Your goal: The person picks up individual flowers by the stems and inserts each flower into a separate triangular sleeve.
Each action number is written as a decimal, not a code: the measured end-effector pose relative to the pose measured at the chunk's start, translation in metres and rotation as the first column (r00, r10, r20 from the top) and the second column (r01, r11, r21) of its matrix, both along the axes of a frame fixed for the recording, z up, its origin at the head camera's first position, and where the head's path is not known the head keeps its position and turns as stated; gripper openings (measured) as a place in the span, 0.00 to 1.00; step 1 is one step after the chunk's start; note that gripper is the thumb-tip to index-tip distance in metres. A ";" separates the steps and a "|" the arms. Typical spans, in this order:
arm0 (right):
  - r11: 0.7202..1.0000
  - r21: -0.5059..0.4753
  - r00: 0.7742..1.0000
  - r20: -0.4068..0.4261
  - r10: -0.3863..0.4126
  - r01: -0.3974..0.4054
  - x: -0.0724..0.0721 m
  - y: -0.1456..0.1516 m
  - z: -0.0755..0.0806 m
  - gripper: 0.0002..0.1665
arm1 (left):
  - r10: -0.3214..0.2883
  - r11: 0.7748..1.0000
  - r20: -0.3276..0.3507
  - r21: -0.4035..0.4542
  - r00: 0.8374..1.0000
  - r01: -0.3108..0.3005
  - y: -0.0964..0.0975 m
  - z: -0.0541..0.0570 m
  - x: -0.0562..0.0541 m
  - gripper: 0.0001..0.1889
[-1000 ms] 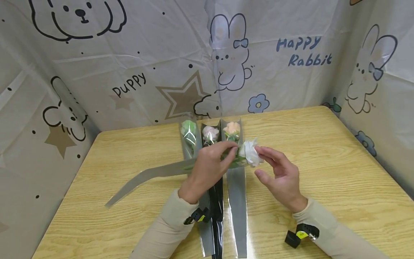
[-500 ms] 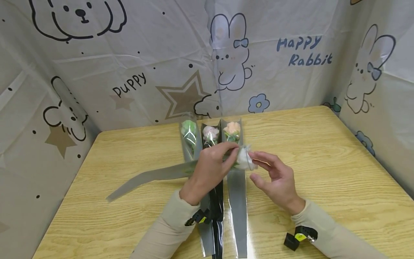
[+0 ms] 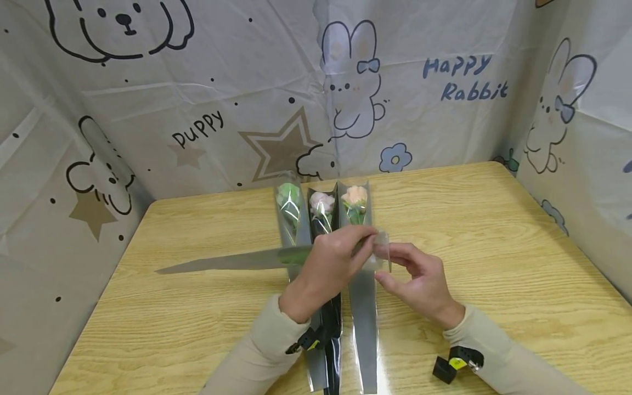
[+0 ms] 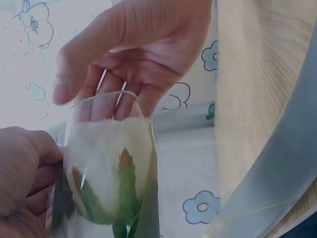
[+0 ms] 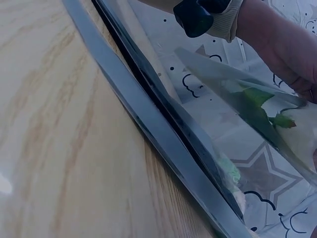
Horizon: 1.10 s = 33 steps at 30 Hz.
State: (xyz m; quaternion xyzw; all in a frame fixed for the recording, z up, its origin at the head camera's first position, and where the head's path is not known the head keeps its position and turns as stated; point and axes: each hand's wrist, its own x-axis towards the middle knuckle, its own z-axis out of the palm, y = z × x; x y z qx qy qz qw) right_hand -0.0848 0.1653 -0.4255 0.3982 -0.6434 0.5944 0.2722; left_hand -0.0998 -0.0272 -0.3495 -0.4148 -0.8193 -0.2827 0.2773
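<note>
My left hand (image 3: 328,263) pinches the edge of a translucent grey flower sleeve (image 3: 227,260), held crosswise above the wrapped flowers. Inside it sits a white rose (image 4: 101,158) with green sepals, its bloom below the sleeve's rim in the left wrist view. My right hand (image 3: 419,280) is at the sleeve's mouth, fingers extended by the rim and thumb apart from it. Through the clear film its fingers show beyond the bloom. Green leaves (image 5: 257,96) show through the sleeve in the right wrist view.
Three sleeved flowers lie side by side on the wooden table (image 3: 474,219): a green one (image 3: 288,196), a pale pink one (image 3: 322,203) in a black sleeve and a peach one (image 3: 354,196). A printed cloth (image 3: 197,66) stands around the table's back and sides.
The white rose, sticking out of the sleeve's mouth earlier, is now inside the sleeve. The sleeve's narrow tail has straightened and swung up. My right hand has shifted slightly left.
</note>
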 end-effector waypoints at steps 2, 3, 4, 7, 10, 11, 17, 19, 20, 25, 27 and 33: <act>1.000 0.024 1.000 -0.003 -0.020 0.020 0.000 0.000 -0.001 0.25 | -0.008 1.000 0.000 -0.010 1.000 0.008 0.001 0.000 0.002 0.05; 0.999 0.031 1.000 -0.008 -0.029 0.030 0.001 0.000 -0.001 0.26 | -0.011 1.000 0.000 -0.016 1.000 0.011 0.002 0.001 0.003 0.05; 0.999 0.036 0.999 -0.013 -0.035 0.035 0.001 0.000 -0.001 0.26 | -0.014 1.000 0.001 -0.020 1.000 0.014 0.003 0.001 0.004 0.05; 0.998 0.043 0.999 -0.023 -0.039 0.040 0.000 0.000 -0.001 0.25 | -0.023 0.999 -0.003 -0.028 1.000 0.023 0.005 0.001 0.006 0.04; 0.998 0.058 0.999 -0.050 -0.021 0.024 0.000 0.000 0.000 0.22 | -0.036 0.998 -0.008 -0.046 0.999 0.036 0.007 -0.001 0.008 0.05; 0.998 0.063 0.998 -0.060 -0.016 0.020 0.000 0.000 0.000 0.21 | -0.042 0.998 -0.009 -0.054 0.999 0.041 0.008 -0.001 0.009 0.05; 0.997 0.076 0.993 -0.115 0.009 0.000 -0.001 -0.001 0.000 0.14 | -0.072 0.995 -0.003 -0.076 0.997 0.071 0.011 -0.003 0.011 0.05; 0.997 0.082 0.993 -0.121 0.009 0.001 -0.001 -0.001 0.000 0.14 | -0.081 0.994 -0.006 -0.074 0.997 0.080 0.011 -0.004 0.011 0.05; 0.996 0.087 0.992 -0.127 0.004 0.008 -0.001 -0.001 0.000 0.14 | -0.087 0.994 -0.007 -0.075 0.996 0.086 0.012 -0.004 0.011 0.05; 0.993 0.105 0.987 -0.158 -0.028 0.045 0.000 -0.001 0.000 0.09 | -0.111 0.991 -0.018 -0.075 0.994 0.109 0.011 -0.004 0.012 0.04; 0.994 0.102 0.986 -0.162 -0.027 0.044 0.000 -0.001 0.001 0.08 | -0.110 0.992 -0.031 -0.068 0.993 0.108 0.011 -0.004 0.012 0.04; 0.996 0.085 0.988 -0.152 -0.013 0.026 -0.001 0.003 0.007 0.08 | -0.099 0.994 -0.079 -0.044 0.992 0.096 0.008 -0.002 0.009 0.05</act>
